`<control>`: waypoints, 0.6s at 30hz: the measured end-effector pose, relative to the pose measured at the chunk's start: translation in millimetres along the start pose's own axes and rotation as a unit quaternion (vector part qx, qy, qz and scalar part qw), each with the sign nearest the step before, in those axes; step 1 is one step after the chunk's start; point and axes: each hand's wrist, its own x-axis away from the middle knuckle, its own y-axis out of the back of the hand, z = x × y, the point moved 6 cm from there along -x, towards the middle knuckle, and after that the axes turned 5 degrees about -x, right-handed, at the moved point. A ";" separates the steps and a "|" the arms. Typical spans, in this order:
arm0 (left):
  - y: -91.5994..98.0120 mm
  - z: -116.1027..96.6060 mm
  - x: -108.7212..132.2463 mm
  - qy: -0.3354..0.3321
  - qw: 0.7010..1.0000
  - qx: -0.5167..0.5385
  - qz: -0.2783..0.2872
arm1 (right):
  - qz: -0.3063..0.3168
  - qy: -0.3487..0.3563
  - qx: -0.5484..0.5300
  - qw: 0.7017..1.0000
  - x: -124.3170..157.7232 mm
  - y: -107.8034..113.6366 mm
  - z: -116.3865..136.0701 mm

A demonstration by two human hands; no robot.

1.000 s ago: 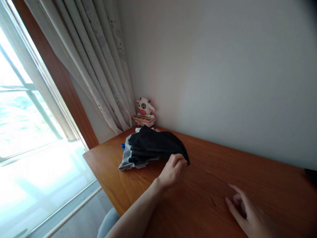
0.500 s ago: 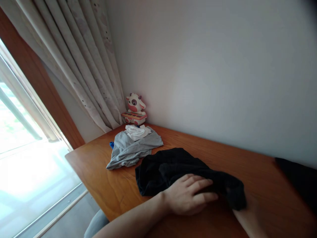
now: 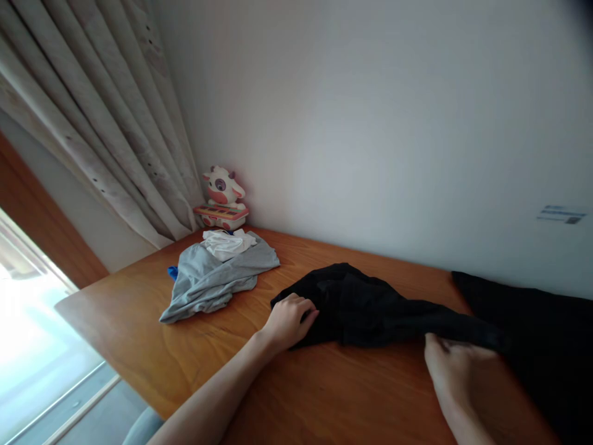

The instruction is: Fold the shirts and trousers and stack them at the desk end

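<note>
A crumpled black garment [image 3: 370,309] lies stretched sideways on the wooden table, bunched at its left end and narrower toward the right. My left hand [image 3: 291,318] is closed on the garment's left edge, fingers curled into the cloth. At the other end, my right hand [image 3: 458,364] grips the narrow part from below; its fingers are partly covered by the fabric and slightly blurred. Whether the garment is a top or trousers, I cannot tell.
Left of it lie a grey garment [image 3: 215,278] and a white cloth [image 3: 227,244], with a bit of blue fabric [image 3: 173,272]. A cow toy keyboard [image 3: 222,198] stands in the corner by the curtain [image 3: 106,123]. More black cloth [image 3: 523,309] covers the table's right side.
My left hand has moved from the garment's front to its left edge. My right hand has drawn the other end rightward, stretching the cloth. The view has turned right.
</note>
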 end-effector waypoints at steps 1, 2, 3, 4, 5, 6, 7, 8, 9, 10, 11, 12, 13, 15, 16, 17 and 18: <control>-1.1 -4.2 0.2 -0.009 1.000 0.005 0.011 | -0.014 0.047 0.064 0.997 0.9 2.3 3.7; -2.4 -8.3 0.5 -0.018 1.000 0.009 0.024 | -0.030 0.104 0.123 0.986 3.1 3.2 10.8; -3.6 -11.7 0.9 -0.024 0.999 0.012 0.036 | -0.039 0.169 0.176 0.969 7.0 1.8 20.7; -4.9 -14.2 1.4 -0.025 0.998 0.014 0.047 | -0.040 0.234 0.220 0.946 12.4 -1.7 32.3; -6.0 -15.4 1.9 -0.021 0.998 0.015 0.057 | -0.035 0.291 0.247 0.924 18.8 -6.0 44.0; -7.0 -15.6 2.2 -0.012 0.998 0.015 0.065 | -0.031 0.338 0.263 0.903 25.7 -10.2 55.3; -7.9 -15.0 2.6 -0.002 0.997 0.018 0.073 | -0.025 0.373 0.275 0.886 32.7 -14.5 65.3; -8.4 -14.2 2.8 0.008 0.997 0.021 0.078 | -0.009 0.398 0.284 0.872 39.5 -19.5 73.4; -8.6 -13.5 3.0 0.014 0.996 0.023 0.081 | 0.024 0.416 0.291 0.861 46.3 -26.2 79.1; -8.7 -13.5 3.1 0.015 0.996 0.026 0.084 | 0.071 0.429 0.295 0.851 53.3 -34.1 82.0; -8.6 -14.1 3.2 0.010 0.996 0.029 0.087 | 0.128 0.434 0.297 0.841 60.3 -42.7 81.9; -8.6 -15.5 3.2 0.000 0.995 0.032 0.091 | 0.187 0.433 0.296 0.831 67.0 -50.9 79.0; -8.8 -17.2 3.3 -0.012 0.995 0.035 0.095 | 0.237 0.423 0.293 0.824 72.6 -57.6 74.4; -9.7 -19.4 3.4 -0.020 0.993 0.045 0.104 | 0.296 0.381 0.284 0.828 78.1 -65.7 62.8; -10.4 -19.2 3.4 -0.011 0.993 0.049 0.107 | 0.311 0.356 0.282 0.835 78.5 -67.8 57.0; -11.2 -18.0 3.4 0.006 0.993 0.052 0.108 | 0.324 0.333 0.281 0.839 78.5 -69.3 51.9; -12.2 -16.1 3.4 0.028 0.993 0.051 0.107 | 0.336 0.314 0.281 0.842 78.3 -70.4 48.0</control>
